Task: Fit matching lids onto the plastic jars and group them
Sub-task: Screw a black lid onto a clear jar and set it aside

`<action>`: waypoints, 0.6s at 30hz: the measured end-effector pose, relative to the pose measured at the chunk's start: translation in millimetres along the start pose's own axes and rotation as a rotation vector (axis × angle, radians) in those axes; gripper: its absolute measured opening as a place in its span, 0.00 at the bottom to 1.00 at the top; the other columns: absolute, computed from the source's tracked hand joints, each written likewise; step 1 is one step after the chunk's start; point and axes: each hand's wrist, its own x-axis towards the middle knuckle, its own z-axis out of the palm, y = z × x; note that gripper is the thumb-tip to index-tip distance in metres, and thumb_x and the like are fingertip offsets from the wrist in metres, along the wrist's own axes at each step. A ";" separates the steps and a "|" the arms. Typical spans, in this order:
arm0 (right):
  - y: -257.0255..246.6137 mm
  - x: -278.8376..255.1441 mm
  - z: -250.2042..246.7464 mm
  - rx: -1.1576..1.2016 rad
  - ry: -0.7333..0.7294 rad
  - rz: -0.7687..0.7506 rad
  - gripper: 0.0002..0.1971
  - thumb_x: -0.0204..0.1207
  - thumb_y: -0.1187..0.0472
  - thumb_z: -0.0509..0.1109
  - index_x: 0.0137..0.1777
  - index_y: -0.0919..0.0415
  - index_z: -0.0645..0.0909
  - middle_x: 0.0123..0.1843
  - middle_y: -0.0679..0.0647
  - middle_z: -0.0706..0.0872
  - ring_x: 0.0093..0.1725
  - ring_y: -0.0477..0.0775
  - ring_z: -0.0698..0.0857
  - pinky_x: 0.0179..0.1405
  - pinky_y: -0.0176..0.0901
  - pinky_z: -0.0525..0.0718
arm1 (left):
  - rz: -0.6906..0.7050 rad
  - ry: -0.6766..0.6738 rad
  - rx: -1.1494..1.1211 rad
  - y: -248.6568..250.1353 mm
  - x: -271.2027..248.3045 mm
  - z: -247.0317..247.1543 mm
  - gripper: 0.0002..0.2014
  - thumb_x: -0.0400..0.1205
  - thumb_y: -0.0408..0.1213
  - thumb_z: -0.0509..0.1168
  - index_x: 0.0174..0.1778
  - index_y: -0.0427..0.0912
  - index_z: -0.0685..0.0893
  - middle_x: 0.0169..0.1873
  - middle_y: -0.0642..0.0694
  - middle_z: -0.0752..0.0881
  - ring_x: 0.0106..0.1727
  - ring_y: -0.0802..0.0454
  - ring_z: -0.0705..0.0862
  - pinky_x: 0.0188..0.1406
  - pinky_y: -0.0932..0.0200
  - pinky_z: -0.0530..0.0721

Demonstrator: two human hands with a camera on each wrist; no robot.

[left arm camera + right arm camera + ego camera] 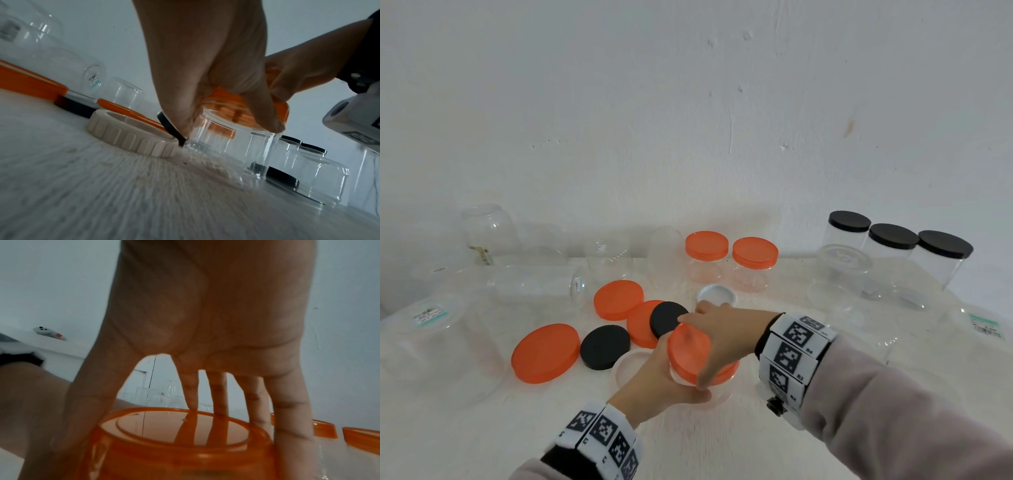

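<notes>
1. Head view — our left hand [661,373] grips a clear jar [698,385] at the table's [482,428] near centre; our right hand [722,337] clasps its orange lid [690,353].
2. Left wrist view — fingers curled round the jar's wall [236,146].
3. Right wrist view — fingers [287,410] spread, curled over the lid's rim.

Left hand [654,373] enters from the lower centre of the head view, wrist banded with black-and-white markers, sleeve just showing at the bottom edge. Fingers and thumb curl round a clear jar [230,146], gripping its upper wall just under the lid.

Right hand [722,335] reaches in from the right of the frame, forearm in a pale sleeve, marker band at the wrist. Palm faces down over an orange lid [688,353]; fingers spread across its top, thumb down the near side, clasping it.
</notes>
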 end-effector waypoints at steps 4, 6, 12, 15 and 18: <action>-6.6 -0.9 -5.3 -0.079 -0.023 -0.001 0.52 0.61 0.42 0.80 0.81 0.40 0.52 0.72 0.47 0.63 0.72 0.59 0.67 0.62 0.61 0.79 | -0.001 -0.005 -0.036 -5.9 2.3 -3.8 0.53 0.66 0.39 0.82 0.79 0.55 0.53 0.63 0.61 0.69 0.58 0.65 0.71 0.45 0.79 0.72; -8.3 -2.9 -8.6 -0.111 -0.034 -0.016 0.52 0.63 0.44 0.81 0.81 0.41 0.51 0.73 0.47 0.63 0.72 0.58 0.67 0.63 0.60 0.78 | 0.010 -0.007 -0.055 -8.4 3.1 -4.3 0.53 0.65 0.40 0.82 0.78 0.56 0.53 0.60 0.62 0.72 0.55 0.68 0.74 0.39 0.81 0.74; -11.6 -7.9 -18.0 -0.153 -0.091 -0.073 0.51 0.65 0.57 0.81 0.81 0.39 0.52 0.75 0.46 0.62 0.73 0.57 0.66 0.64 0.63 0.79 | 0.037 -0.019 -0.113 -15.6 4.9 -5.2 0.51 0.64 0.38 0.83 0.74 0.61 0.55 0.61 0.63 0.73 0.57 0.70 0.74 0.39 0.80 0.75; -11.5 -8.2 -20.7 -0.150 -0.114 -0.096 0.51 0.64 0.60 0.81 0.81 0.38 0.53 0.76 0.44 0.61 0.74 0.56 0.64 0.65 0.64 0.78 | 0.056 -0.033 -0.130 -16.8 5.4 -5.8 0.52 0.64 0.37 0.83 0.74 0.63 0.54 0.67 0.60 0.71 0.65 0.64 0.73 0.52 0.75 0.74; -10.0 -7.6 -22.2 -0.145 -0.129 -0.120 0.52 0.64 0.62 0.81 0.81 0.37 0.54 0.77 0.42 0.60 0.76 0.55 0.64 0.66 0.65 0.77 | 0.077 -0.043 -0.144 -17.1 5.4 -6.1 0.54 0.64 0.35 0.83 0.77 0.61 0.54 0.70 0.58 0.70 0.70 0.59 0.72 0.64 0.63 0.75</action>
